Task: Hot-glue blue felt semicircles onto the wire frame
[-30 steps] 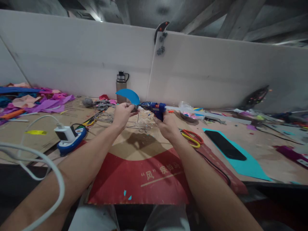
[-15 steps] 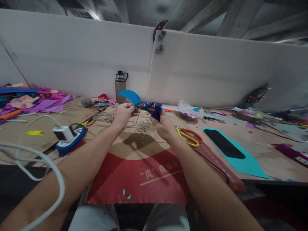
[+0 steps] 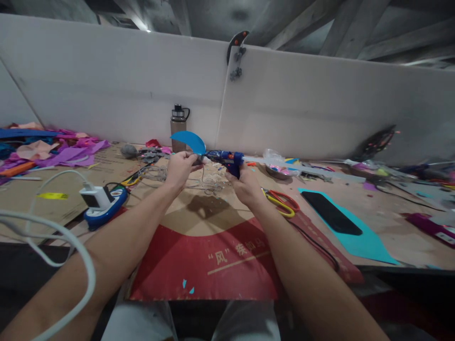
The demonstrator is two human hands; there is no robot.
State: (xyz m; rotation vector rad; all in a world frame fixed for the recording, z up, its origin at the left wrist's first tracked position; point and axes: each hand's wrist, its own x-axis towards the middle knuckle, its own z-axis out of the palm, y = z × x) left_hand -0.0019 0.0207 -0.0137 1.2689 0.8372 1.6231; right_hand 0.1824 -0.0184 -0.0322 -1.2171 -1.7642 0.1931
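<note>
My right hand point(image 3: 246, 186) is closed round the grip of a blue glue gun point(image 3: 226, 158), whose nozzle points left. My left hand point(image 3: 182, 168) pinches the base of a blue curved paper piece point(image 3: 188, 140) that stands up above my fingers. The gun's tip meets that piece right at my left fingertips. Both hands hover over a brown and red cardboard sheet point(image 3: 206, 246) covering the table.
Orange-and-yellow scissors point(image 3: 280, 200) lie right of my right hand. A black phone point(image 3: 331, 212) rests on teal paper. A bottle point(image 3: 178, 127) stands at the white wall. A blue power strip with a white charger point(image 3: 103, 203) and purple paper scraps point(image 3: 53, 151) lie left.
Both hands stay together with the glue gun and the blue piece; they shift only slightly, and the view wobbles a little.
</note>
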